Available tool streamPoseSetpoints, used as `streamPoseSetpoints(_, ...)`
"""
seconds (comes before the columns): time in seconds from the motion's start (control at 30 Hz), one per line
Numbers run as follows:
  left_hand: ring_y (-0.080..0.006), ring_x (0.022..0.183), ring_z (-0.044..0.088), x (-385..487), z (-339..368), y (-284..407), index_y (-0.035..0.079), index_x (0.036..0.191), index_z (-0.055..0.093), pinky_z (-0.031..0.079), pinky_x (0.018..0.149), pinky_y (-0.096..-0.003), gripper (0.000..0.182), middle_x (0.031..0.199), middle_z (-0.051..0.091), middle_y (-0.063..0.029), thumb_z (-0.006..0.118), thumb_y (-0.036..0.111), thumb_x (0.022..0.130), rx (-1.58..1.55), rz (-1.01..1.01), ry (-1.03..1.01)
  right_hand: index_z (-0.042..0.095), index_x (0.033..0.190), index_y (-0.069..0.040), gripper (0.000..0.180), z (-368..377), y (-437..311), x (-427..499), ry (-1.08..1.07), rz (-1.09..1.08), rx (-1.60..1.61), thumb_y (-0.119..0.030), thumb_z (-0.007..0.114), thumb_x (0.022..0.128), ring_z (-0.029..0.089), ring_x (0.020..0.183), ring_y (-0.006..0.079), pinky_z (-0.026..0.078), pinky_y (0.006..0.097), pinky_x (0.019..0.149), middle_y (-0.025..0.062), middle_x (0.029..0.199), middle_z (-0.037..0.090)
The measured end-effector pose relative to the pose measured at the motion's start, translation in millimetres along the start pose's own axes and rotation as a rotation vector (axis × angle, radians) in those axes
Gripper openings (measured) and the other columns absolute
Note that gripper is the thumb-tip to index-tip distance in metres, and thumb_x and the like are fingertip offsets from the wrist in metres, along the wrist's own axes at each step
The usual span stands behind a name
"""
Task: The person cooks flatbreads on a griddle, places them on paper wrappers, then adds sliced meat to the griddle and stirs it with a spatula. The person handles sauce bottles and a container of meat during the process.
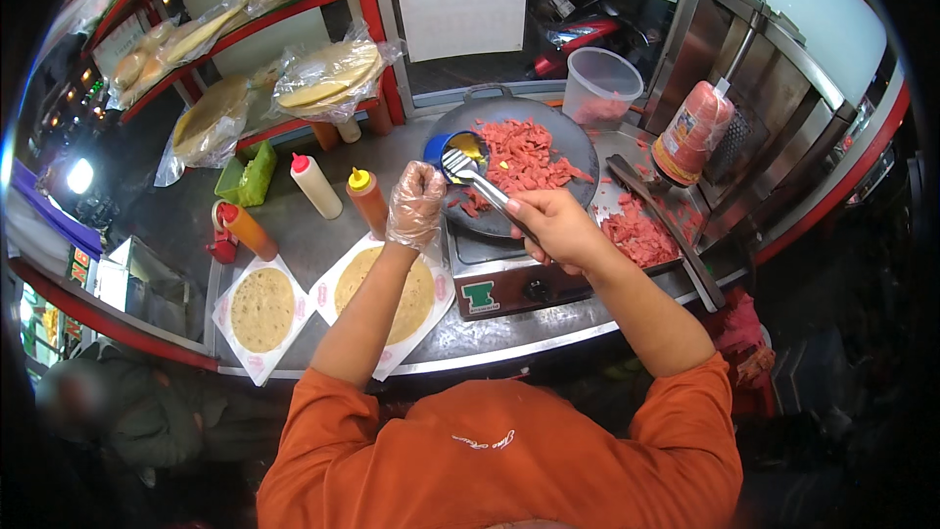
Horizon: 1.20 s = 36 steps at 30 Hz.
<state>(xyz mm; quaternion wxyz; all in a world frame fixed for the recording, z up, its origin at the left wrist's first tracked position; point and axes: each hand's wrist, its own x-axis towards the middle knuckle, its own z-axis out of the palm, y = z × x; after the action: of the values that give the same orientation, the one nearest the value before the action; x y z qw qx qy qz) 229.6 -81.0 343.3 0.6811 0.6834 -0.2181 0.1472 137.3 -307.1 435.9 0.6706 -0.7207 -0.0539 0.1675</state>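
Note:
My left hand, in a clear plastic glove, is closed at the side of a blue cup, apparently on its handle. The cup is tilted over a dark round pan, and something yellow shows inside it. My right hand grips metal tongs, whose tips reach to the cup's mouth. Shredded reddish meat lies in the pan, on a stove. Two flatbreads, one at the left and one partly behind my left forearm, lie on white paper sheets.
Sauce bottles and a green tub stand left. Right are a vertical meat spit, long dark tongs, loose meat and a clear bucket. Bagged flatbreads fill shelves upper left. A person is at lower left.

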Motion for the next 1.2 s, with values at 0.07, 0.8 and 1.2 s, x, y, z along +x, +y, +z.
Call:
streamPoseSetpoints(0.07, -0.0066, 0.071, 0.050, 2.3, -4.8, 4.5, 0.008, 0.095, 0.047, 0.049, 0.066, -0.0254, 0.019, 0.077, 0.050, 0.0012, 0.059, 0.023, 0.100, -0.186, -0.138, 0.117, 0.065, 0.098, -0.003, 0.025, -11.1, 7.3, 11.4, 0.085, 0.048, 0.166, -0.026, 0.056, 0.101, 0.051, 0.046, 0.0079, 0.039, 0.0242, 0.038, 0.0044, 0.074, 0.062)
streamPoseSetpoints(0.8, -0.0090, 0.062, 0.049, 116.1, -287.5, 35.6, 0.008, 0.090, 0.049, 0.055, 0.068, -0.0278, 0.015, 0.069, 0.045, 0.0003, 0.057, 0.015, 0.100, -0.505, -0.088, 0.654, 0.071, 0.105, 0.000, 0.032, -143.2, -71.2, 33.3, 0.290, 0.378, -0.744, -0.030, 0.062, 0.097, 0.055, 0.051, 0.0100, 0.040, 0.0269, 0.040, 0.0051, 0.075, 0.065)
streamPoseSetpoints(1.2, -0.0090, 0.047, 0.044, 202.5, -312.4, -11.1, 0.012, 0.093, 0.051, 0.040, 0.041, -0.0220, 0.022, 0.065, 0.049, -0.0008, 0.049, 0.031, 0.104, -0.237, -0.427, 0.687, 0.072, 0.105, -0.009, 0.030, -111.8, -50.7, 81.6, 0.462, -0.453, -1.500, -0.029, 0.074, 0.083, 0.069, 0.081, 0.0346, 0.054, 0.0446, 0.070, 0.0133, 0.084, 0.069)
